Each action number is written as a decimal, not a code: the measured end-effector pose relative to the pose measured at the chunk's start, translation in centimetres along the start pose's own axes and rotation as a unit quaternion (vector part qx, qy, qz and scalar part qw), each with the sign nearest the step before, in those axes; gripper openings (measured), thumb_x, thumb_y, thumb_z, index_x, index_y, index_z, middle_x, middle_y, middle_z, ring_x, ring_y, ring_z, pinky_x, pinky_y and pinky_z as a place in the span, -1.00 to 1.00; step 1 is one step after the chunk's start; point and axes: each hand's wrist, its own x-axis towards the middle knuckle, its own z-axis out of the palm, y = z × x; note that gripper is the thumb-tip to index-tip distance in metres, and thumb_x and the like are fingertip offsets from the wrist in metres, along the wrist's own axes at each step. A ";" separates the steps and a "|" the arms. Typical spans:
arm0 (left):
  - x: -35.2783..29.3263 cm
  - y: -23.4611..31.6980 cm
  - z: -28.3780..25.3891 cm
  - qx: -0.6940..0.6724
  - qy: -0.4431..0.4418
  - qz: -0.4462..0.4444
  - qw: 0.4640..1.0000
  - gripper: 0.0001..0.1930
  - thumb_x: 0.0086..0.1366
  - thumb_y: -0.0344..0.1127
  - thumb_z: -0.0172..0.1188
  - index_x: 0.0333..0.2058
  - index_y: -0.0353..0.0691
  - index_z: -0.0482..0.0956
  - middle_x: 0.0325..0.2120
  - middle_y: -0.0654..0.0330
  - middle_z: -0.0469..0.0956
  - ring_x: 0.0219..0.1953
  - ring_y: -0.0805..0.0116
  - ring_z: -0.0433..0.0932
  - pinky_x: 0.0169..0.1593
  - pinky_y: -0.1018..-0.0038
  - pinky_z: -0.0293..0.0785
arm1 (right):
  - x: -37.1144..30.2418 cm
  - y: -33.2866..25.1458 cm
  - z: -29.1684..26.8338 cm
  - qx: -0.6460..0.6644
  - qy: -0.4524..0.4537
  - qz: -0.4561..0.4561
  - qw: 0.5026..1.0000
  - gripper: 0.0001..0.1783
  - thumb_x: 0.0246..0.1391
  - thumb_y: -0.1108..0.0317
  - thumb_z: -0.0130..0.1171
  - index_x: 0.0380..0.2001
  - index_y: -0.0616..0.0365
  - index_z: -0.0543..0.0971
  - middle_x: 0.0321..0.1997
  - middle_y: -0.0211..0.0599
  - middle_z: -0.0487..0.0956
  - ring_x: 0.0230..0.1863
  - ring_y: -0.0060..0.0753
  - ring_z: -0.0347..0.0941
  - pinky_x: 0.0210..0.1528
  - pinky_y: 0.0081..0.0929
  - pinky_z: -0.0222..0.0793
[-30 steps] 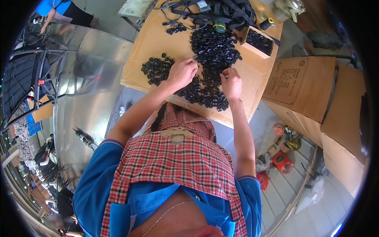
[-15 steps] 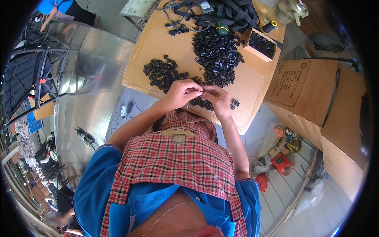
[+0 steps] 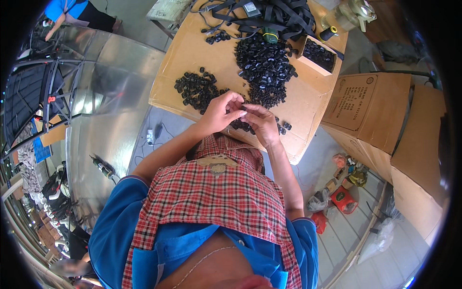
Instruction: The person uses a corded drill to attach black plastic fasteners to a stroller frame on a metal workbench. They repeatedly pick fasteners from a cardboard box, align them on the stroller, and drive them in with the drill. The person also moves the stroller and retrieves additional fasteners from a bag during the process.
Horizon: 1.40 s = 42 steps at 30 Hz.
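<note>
Both my hands meet over the near edge of a cardboard-covered table (image 3: 192,50). My left hand (image 3: 222,111) and my right hand (image 3: 262,124) pinch a small black plastic piece (image 3: 243,108) between their fingertips. Its exact shape is mostly hidden by the fingers. Just left of my left hand lies a pile of small black plastic parts (image 3: 195,90). A larger heap of black parts (image 3: 264,62) spreads beyond my fingers. More black pieces (image 3: 284,126) lie beside my right hand, and some show below the fingers.
At the back are black straps (image 3: 288,17), a spool of black thread (image 3: 327,33) and an open box of black parts (image 3: 317,54). Large cardboard cartons (image 3: 370,106) stand to the right. A metal-topped table (image 3: 113,82) is on the left; another person (image 3: 72,12) stands beyond it.
My left fingers have lifted and spread a little from the pinch, baring more of the black piece. My right hand has shifted slightly left and down.
</note>
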 end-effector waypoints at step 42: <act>4.9 -2.9 -1.4 0.515 -0.041 0.153 0.842 -0.93 0.10 -0.33 0.26 -0.44 -0.16 0.61 -0.43 0.22 0.55 -0.39 0.18 0.57 -0.26 0.32 0.52 | 5.5 -3.8 -4.9 -0.753 0.126 -0.380 0.522 -0.86 0.00 0.53 0.17 -0.32 0.18 0.61 -0.28 -0.25 0.53 -0.25 -0.15 0.50 -0.25 -0.28 0.49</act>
